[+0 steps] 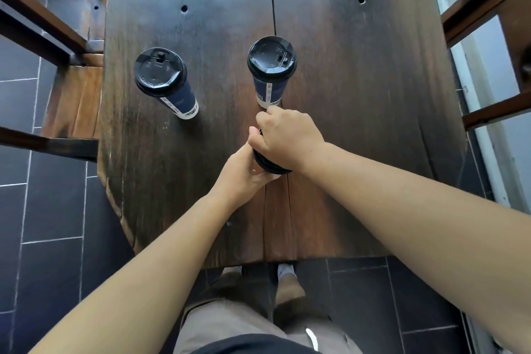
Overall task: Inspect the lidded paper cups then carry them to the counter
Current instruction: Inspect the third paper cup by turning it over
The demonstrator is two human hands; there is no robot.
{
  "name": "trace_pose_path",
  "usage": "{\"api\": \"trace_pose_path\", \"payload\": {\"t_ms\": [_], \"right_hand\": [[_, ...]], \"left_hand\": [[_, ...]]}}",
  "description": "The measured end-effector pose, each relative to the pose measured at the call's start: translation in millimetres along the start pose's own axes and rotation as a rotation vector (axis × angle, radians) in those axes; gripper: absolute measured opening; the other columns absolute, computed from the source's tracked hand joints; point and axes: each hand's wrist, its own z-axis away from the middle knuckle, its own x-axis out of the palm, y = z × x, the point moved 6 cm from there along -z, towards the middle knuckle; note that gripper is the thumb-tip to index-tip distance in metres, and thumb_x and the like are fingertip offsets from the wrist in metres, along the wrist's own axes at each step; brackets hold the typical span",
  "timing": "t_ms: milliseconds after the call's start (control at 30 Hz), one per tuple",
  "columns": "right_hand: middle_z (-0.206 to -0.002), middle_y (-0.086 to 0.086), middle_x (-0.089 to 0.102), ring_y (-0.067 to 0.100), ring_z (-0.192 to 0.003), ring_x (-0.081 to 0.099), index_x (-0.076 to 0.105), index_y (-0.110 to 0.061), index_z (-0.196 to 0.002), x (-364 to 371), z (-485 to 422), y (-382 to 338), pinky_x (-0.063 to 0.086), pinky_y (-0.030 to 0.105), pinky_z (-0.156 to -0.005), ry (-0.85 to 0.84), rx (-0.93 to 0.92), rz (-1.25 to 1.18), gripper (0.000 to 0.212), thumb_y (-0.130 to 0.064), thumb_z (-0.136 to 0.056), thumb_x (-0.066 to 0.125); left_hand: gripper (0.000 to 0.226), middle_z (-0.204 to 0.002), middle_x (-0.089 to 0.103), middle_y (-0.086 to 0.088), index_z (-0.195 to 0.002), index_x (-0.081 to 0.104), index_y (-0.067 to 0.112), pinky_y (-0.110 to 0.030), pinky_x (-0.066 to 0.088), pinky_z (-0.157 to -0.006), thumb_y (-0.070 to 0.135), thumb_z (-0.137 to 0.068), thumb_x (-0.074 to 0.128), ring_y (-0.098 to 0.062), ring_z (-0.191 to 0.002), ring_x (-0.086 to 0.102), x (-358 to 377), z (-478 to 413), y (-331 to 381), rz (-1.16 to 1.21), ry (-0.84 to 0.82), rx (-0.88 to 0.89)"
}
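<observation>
Nearest the person, above the dark grey tiled floor [51,224], both hands meet over the near end of the dark, worn wooden plank table [359,123]. Between them is the held paper cup [268,166]. Only an arc of its black plastic lid rim shows, and its wall is hidden. The left hand [244,172] wraps it from the side just under the lid, fingers curled round it. The right hand [284,138] lies over the top with its fingers bent down past the lid's far edge, so the cup is clasped at top and side. Whether its base rests on the table cannot be told.

A hard squeeze from the left hand could buckle the paper wall and unseat the lid. A tug from the right hand could pop it off, spilling any contents across the table. How full the cup is cannot be seen.

Just beyond the right hand's knuckles stands the right paper cup [271,72], navy blue with a white band at its foot and a black lid. It is upright beside the seam between the planks. It looks tall and narrow, so a forward jerk of that hand would likely tip it.

The left paper cup [165,80], of the same kind, stands well apart to the left, nearer the table edge above a brown wooden bench [71,95]. A careless reach could send it over. Three cups for two hands also invites a dropped one on the way to the counter.
</observation>
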Motion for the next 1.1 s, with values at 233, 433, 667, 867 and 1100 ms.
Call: {"api": "trace_pose_path", "payload": {"t_ms": [233,433,667,867,1100], "right_hand": [[-0.104,0.012,0.064,0.038,-0.093,0.064,0.064,-0.008,-0.104,1,0,1,0.036,0.038,-0.068,0.020,-0.008,-0.003,0.041,-0.040,-0.101,0.039],[-0.102,0.011,0.064,0.038,-0.091,0.065,0.066,-0.009,-0.102,1,0,1,0.035,0.038,-0.068,0.024,0.009,0.002,0.042,-0.041,-0.100,0.040],[-0.100,0.010,0.063,0.038,-0.090,0.065,0.065,-0.010,-0.099,1,0,3,0.038,0.038,-0.069,0.011,0.025,-0.026,0.041,-0.043,-0.100,0.040],[-0.093,0.008,0.064,0.034,-0.083,0.064,0.046,-0.015,-0.084,0,1,4,0.040,0.037,-0.066,0.053,0.042,-0.044,0.037,-0.049,-0.098,0.041],[-0.093,0.004,0.068,0.030,-0.084,0.066,0.063,-0.013,-0.091,-19,19,0,0.050,0.040,-0.071,0.095,0.133,-0.113,0.053,-0.062,-0.097,0.043]], "left_hand": [[0.047,-0.107,0.069,0.023,-0.122,0.059,0.032,-0.010,0.053,-0.079,0.023,-0.083,0.084,0.002,-0.104,0.066,-1,-1,0,-0.026,0.003,-0.020],[0.044,-0.103,0.070,0.022,-0.118,0.060,0.031,-0.007,0.050,-0.076,0.022,-0.083,0.084,0.001,-0.101,0.067,0,-1,0,-0.023,0.000,-0.040],[0.046,-0.097,0.069,0.024,-0.116,0.057,0.036,-0.004,0.049,-0.074,0.023,-0.082,0.085,0.016,-0.092,0.064,0,0,0,-0.034,-0.017,-0.086],[0.055,-0.100,0.069,0.025,-0.128,0.057,0.031,-0.007,0.049,-0.075,0.020,-0.082,0.085,0.009,-0.097,0.066,1,0,-3,0.004,-0.017,-0.085],[0.084,-0.116,0.069,0.025,-0.148,0.040,0.041,-0.024,0.054,-0.093,0.024,-0.080,0.087,0.000,-0.113,0.066,-5,14,14,0.034,-0.051,-0.030]]}}
